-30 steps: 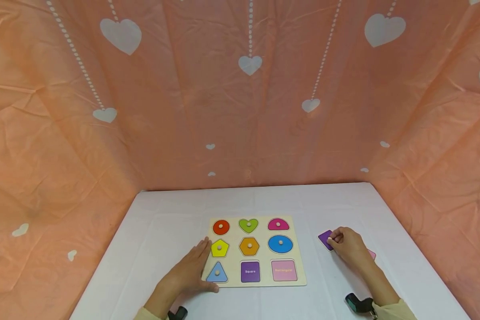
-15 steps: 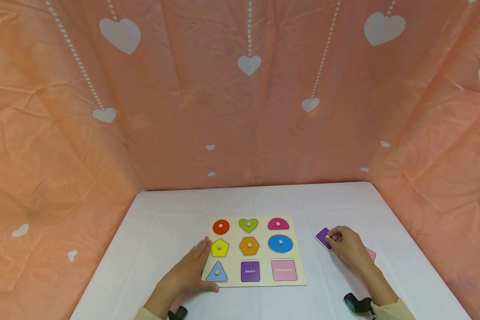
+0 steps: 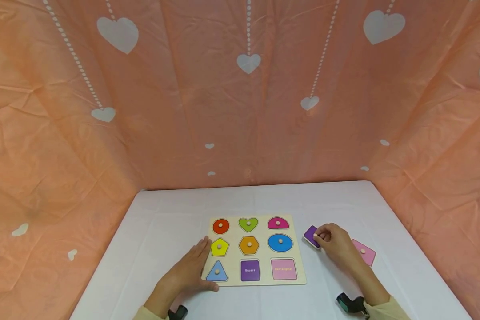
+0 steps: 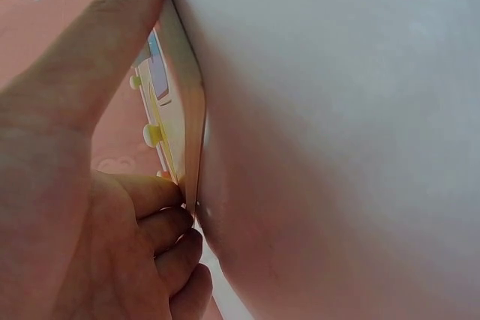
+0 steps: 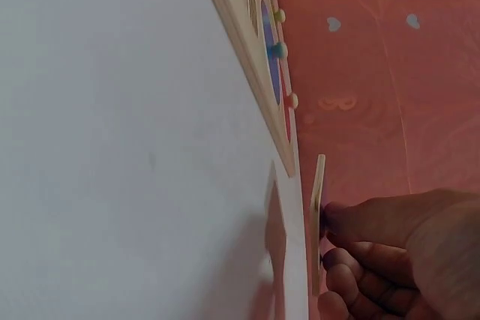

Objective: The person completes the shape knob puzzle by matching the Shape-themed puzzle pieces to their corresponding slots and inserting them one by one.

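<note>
A wooden shape puzzle board (image 3: 264, 253) lies on the white table, with knobbed pieces seated in most of its recesses. Its recesses labelled Square (image 3: 250, 270) and Rectangular (image 3: 284, 269) hold no piece. My left hand (image 3: 188, 266) rests along the board's left edge, thumb at the near corner and fingers straight. To the right of the board, my right hand (image 3: 338, 244) pinches the knob of a purple square puzzle piece (image 3: 310, 236). In the right wrist view that piece (image 5: 318, 222) is raised off the table, seen edge-on.
A pink rectangular puzzle piece (image 3: 364, 252) with a knob lies on the table behind the right hand. The white tabletop (image 3: 176, 209) ends against a peach cloth backdrop (image 3: 232, 133) with heart prints, which also rises at both sides.
My right hand has lifted the purple square piece and carried it left toward the board, uncovering more of the pink rectangle. The left hand stays in place.
</note>
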### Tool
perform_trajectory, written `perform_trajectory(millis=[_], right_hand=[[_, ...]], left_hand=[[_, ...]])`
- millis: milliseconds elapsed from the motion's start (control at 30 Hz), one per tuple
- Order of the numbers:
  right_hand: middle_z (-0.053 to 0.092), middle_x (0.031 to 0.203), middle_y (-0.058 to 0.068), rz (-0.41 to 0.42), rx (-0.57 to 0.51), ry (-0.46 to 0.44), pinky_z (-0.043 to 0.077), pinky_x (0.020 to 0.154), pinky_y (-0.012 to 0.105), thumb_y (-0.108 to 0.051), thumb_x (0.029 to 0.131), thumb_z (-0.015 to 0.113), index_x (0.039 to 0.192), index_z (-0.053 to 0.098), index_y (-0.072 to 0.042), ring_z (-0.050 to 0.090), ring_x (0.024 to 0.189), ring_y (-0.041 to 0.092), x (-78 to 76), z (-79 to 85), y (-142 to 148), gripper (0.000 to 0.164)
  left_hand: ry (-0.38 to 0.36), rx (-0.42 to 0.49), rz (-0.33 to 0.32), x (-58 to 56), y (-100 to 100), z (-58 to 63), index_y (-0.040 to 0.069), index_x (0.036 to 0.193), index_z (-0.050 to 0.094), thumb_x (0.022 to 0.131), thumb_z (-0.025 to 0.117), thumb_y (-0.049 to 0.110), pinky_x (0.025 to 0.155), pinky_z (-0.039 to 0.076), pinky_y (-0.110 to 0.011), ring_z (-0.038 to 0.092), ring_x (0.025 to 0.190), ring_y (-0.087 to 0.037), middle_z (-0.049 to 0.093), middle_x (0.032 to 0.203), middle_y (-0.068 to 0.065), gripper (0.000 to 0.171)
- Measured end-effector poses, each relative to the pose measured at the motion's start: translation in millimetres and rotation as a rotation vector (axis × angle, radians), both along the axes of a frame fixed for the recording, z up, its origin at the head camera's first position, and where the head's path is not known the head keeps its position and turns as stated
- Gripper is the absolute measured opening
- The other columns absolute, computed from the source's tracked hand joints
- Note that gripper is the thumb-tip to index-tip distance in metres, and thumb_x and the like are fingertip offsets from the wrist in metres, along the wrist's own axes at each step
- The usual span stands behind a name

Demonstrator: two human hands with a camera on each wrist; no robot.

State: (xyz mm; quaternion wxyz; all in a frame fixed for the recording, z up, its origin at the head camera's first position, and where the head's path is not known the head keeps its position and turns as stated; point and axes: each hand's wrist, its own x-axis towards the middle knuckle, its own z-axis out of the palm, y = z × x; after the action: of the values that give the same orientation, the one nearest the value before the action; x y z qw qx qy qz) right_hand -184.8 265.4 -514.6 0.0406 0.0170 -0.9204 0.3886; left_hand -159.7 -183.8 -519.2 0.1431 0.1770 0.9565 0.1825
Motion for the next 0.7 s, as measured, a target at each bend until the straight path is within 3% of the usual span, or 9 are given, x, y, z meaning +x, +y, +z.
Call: perform_trajectory(millis=[300, 700], right_hand=[[0.061, 0.090, 0.004, 0.031, 0.009, -0.019, 0.047, 0.065, 0.021, -0.006, 0.096, 0.080, 0.103, 0.071, -0.002, 0.054, 0.082, 0.018, -0.3, 2.7, -16, 0.012], [0.061, 0.089, 0.003, 0.083, 0.003, 0.025, 0.050, 0.067, 0.020, -0.003, 0.094, 0.081, 0.099, 0.073, -0.004, 0.056, 0.083, 0.017, -1.2, 2.3, -32, 0.010]], left_hand=[[-0.007, 0.007, 0.011, 0.7, 1, 1.8, -0.001, 0.168, 0.029, 0.070, 0.096, 0.057, 0.132, 0.024, -0.055, 0.020, 0.165, -0.035, 0.021, 0.178, -0.018, 0.132], [-0.012, 0.006, 0.016, 0.8, 1, 2.8, -0.001, 0.168, 0.030, 0.070, 0.096, 0.057, 0.132, 0.023, -0.054, 0.021, 0.165, -0.034, 0.021, 0.178, -0.017, 0.132]])
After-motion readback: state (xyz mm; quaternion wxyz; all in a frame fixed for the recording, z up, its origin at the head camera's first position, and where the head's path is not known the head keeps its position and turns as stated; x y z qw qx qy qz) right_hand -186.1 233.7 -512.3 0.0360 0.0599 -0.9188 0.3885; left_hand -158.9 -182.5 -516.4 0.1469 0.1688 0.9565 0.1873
